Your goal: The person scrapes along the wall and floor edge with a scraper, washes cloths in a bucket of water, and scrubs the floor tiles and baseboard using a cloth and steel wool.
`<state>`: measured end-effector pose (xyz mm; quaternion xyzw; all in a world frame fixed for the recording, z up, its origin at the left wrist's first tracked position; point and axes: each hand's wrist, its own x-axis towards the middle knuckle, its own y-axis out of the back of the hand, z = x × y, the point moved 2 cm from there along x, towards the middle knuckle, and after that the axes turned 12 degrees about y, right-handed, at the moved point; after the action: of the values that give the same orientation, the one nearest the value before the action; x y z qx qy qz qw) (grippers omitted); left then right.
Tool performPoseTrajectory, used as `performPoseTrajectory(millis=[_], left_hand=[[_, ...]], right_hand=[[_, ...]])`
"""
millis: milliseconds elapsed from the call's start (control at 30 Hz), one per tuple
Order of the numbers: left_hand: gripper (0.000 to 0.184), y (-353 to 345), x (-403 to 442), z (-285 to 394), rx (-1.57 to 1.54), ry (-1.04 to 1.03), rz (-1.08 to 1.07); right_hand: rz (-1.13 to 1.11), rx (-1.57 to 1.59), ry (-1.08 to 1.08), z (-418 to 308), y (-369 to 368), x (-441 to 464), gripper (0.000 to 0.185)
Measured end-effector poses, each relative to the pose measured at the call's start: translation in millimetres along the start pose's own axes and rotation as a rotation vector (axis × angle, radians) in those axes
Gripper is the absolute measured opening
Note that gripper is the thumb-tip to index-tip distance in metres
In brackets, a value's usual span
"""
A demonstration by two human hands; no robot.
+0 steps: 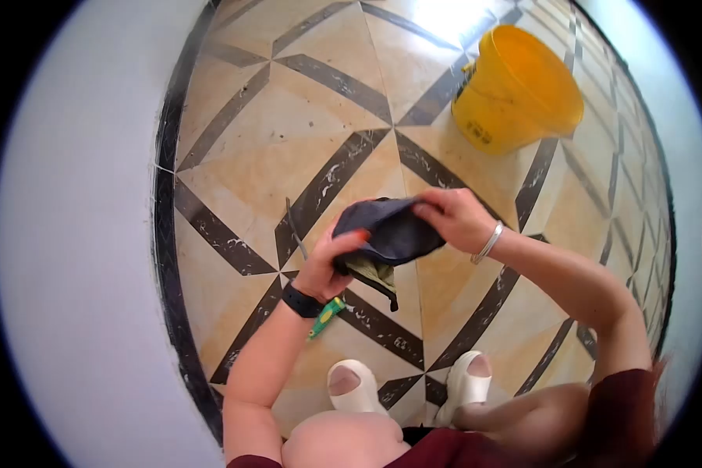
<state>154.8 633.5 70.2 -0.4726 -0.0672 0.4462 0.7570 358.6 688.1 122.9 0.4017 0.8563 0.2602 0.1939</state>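
Observation:
A dark, dish-shaped piece of cloth [398,230], resembling a small pouch or cap, is between my two hands above the tiled floor. My left hand [331,261] grips its left side, thumb on top. At the upper right rim, the fingers of my right hand [452,218] pinch the cloth. A yellowish-green part with a black edge [378,274] hangs below it. Under my left wrist lies a green and yellow handle-like thing [325,318]. A thin grey rod [295,228] shows past that hand, in line with it; whether they join is hidden.
A yellow bucket [491,117] stands on the floor at the upper right. My feet in white slides [356,386] are at the bottom. A white wall [78,234] with a dark skirting strip runs along the left. Small specks of debris dot the tiles.

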Motion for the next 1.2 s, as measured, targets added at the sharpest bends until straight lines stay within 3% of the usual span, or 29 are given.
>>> performPoseTrajectory(millis=[67, 167, 300, 333, 433, 533, 633, 733, 767, 833, 900, 1033, 1100, 1167, 1200], left_hand=[[0.064, 2, 7, 20, 0.393, -0.116, 0.085], [0.063, -8, 22, 48, 0.392, -0.209, 0.084], [0.057, -23, 52, 67, 0.538, -0.551, 0.073], [0.05, -33, 55, 67, 0.464, -0.641, -0.083], [0.044, -14, 77, 65, 0.548, -0.443, 0.182], [0.036, -24, 74, 73, -0.245, -0.113, 0.027], [0.026, -12, 69, 85, -0.275, -0.185, 0.133], [0.033, 9, 46, 122, 0.436, -0.633, 0.621], [0.036, 11, 36, 137, 0.686, -0.756, 0.737], [0.041, 4, 13, 167, 1.202, -0.982, 0.955], [0.042, -10, 4, 183, 1.142, -0.842, 0.861], [0.043, -11, 3, 199, 0.792, -0.626, 0.686], [0.036, -17, -1, 197, 0.436, -0.471, 0.373], [0.037, -38, -7, 187, 0.054, -0.322, 0.156], [0.037, -26, -3, 183, 0.069, -0.263, 0.054]], right_hand=[[0.179, 0.033, 0.087, -9, 25, 8, 0.017], [0.456, 0.58, -0.055, -28, 52, 18, 0.02], [0.712, 0.929, -0.16, -40, 70, 28, 0.021], [0.733, 0.946, -0.172, -39, 74, 30, 0.021], [0.638, 1.168, -0.135, -32, 77, 35, 0.032], [0.439, 1.432, -0.084, -7, 57, 39, 0.038], [0.421, 0.539, 0.073, 9, 27, 58, 0.047], [0.513, 0.349, -0.103, 6, 26, 65, 0.034], [0.588, 0.344, -0.084, 9, 29, 67, 0.022], [0.654, 0.344, -0.129, 13, 35, 72, 0.021], [0.739, 0.889, -0.12, -7, 45, 73, 0.02], [0.747, 0.945, -0.138, -38, 76, 94, 0.019], [0.587, 0.994, -0.011, -60, 96, 97, 0.021], [0.413, 1.057, -0.19, -69, 105, 102, 0.021], [0.369, 1.086, -0.265, -62, 106, 107, 0.02]])
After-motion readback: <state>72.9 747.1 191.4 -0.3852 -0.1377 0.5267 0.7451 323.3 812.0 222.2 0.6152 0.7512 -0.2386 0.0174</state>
